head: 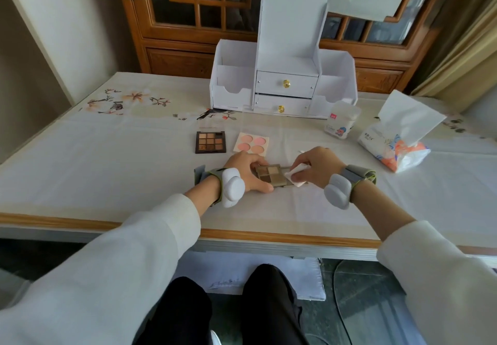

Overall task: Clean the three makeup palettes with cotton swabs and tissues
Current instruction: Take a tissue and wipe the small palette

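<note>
A small beige four-pan palette lies on the table in front of me. My left hand grips its left side, thumb along the near edge. My right hand pinches a folded white tissue and presses it on the palette's right edge. A dark brown nine-pan palette lies behind to the left. Beside it lies a pink four-pan blush palette with its clear lid raised. A cotton swab tip shows just behind my right hand.
A white desk organizer with two drawers stands at the back. A cotton swab container and an open tissue pack sit at the right. The wooden table edge runs near my knees.
</note>
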